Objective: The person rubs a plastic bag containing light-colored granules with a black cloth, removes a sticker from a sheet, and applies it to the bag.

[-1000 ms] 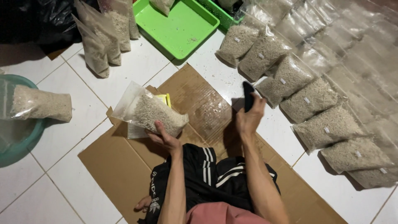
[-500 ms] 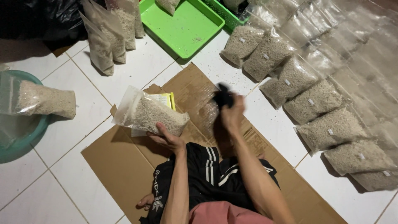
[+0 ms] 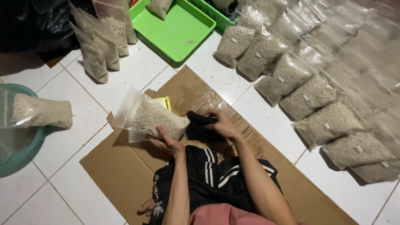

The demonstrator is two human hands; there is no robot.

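Clear grain bag point(image 3: 155, 118), black cloth point(image 3: 199, 125)

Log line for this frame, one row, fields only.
left hand: holds clear bag of grain | right hand: grips black cloth | surface: cardboard sheet

bag point(image 3: 152, 118): clear glossy plastic, coarse pale grain inside | dark object point(image 3: 200, 125) in right hand point(image 3: 223, 125): matt black, cloth-like | mat point(image 3: 121, 171): brown cardboard, taped patches shiny | floor point(image 3: 71, 150): white glazed tile | far tray point(image 3: 179, 27): smooth green plastic
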